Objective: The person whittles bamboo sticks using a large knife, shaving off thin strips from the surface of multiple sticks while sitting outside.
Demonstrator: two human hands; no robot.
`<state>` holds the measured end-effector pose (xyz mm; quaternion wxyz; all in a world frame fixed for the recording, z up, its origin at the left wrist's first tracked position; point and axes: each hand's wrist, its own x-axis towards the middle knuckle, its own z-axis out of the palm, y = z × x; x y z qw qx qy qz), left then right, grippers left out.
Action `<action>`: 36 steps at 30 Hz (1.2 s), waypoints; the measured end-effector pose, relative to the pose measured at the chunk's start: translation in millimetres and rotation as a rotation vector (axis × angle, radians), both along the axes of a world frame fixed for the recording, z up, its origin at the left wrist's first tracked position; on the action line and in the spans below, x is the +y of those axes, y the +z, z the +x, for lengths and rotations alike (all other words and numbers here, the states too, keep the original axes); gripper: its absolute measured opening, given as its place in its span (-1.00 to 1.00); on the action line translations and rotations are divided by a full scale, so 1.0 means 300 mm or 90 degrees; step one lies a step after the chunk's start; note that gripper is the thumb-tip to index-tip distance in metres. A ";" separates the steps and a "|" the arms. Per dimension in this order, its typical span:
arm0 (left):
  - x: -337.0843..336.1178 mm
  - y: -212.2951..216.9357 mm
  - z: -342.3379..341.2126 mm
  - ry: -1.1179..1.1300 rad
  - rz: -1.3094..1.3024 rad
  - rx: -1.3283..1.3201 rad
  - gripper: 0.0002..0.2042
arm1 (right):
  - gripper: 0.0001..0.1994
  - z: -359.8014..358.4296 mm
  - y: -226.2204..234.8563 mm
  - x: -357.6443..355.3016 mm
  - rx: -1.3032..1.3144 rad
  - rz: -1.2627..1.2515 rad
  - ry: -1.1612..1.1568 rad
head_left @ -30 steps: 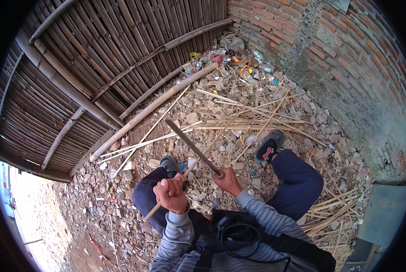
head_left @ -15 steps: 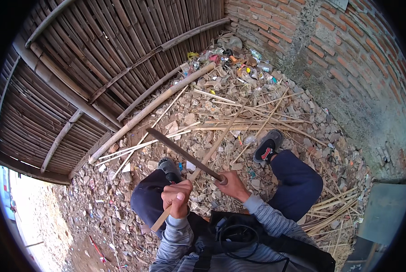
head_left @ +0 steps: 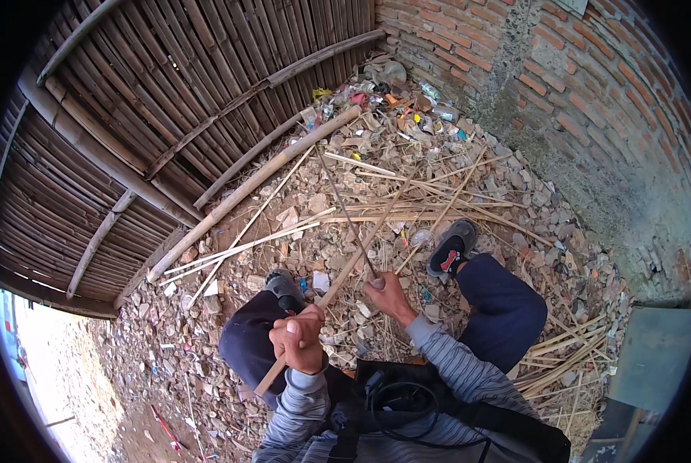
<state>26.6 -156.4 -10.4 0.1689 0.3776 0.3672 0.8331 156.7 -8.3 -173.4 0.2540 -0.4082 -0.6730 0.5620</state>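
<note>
My left hand (head_left: pixel 299 339) is closed round a long flat bamboo strip (head_left: pixel 341 281). The strip slants from beside my left thigh up and away to the right, its far part over the sticks on the ground. In my right hand (head_left: pixel 392 298) is the handle of a machete, gripped at its round end. Seen nearly edge-on, the thin dark blade (head_left: pixel 336 189) points away and slightly left. It crosses the line of the strip just beyond my hands; I cannot tell whether they touch.
Pale bamboo strips (head_left: pixel 446 208) lie across stony, littered ground between and beyond my feet. More are bundled (head_left: pixel 565 355) at right. A thick bamboo pole (head_left: pixel 261 189) lies along the bamboo-slat wall (head_left: pixel 207 77). A brick wall (head_left: pixel 584 100) stands at right, with rubbish in the corner.
The machete blade has swung from pointing far left to pointing mostly away, and turned from its broad side to nearly edge-on. My left hand still holds the strip in about the same place.
</note>
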 end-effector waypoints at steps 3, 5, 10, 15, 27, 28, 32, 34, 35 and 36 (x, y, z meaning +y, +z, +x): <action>0.009 0.001 -0.008 0.062 0.007 -0.030 -0.51 | -0.72 -0.027 0.182 -0.099 -0.001 0.113 0.110; -0.021 -0.011 -0.032 0.018 -0.003 -0.012 -0.53 | -0.70 -0.042 0.207 -0.118 0.014 0.118 0.140; -0.024 -0.069 -0.070 0.070 0.031 -0.232 -0.53 | -0.74 -0.042 -0.009 -0.057 0.000 0.083 0.037; -0.029 -0.056 -0.064 0.083 0.021 -0.222 -0.53 | -0.74 -0.042 -0.090 -0.059 -0.051 0.056 0.013; -0.038 -0.049 -0.077 0.092 0.048 -0.244 -0.53 | -0.72 -0.027 -0.070 -0.064 0.015 0.098 0.023; -0.025 -0.045 -0.063 0.077 0.040 -0.220 -0.53 | -0.73 0.010 -0.176 -0.006 -0.044 0.056 -0.013; -0.031 -0.043 -0.069 0.086 0.036 -0.187 -0.53 | -0.70 0.021 -0.167 0.004 -0.094 -0.030 -0.027; -0.029 -0.032 -0.069 0.100 0.042 -0.192 -0.52 | -0.70 0.017 -0.115 -0.024 -0.084 -0.022 -0.017; -0.026 -0.024 -0.063 0.085 0.044 -0.166 -0.51 | -0.67 0.022 -0.082 -0.051 -0.074 0.015 0.007; -0.024 -0.019 -0.060 0.070 0.046 -0.140 -0.49 | -0.65 0.026 -0.050 -0.071 -0.064 0.050 0.032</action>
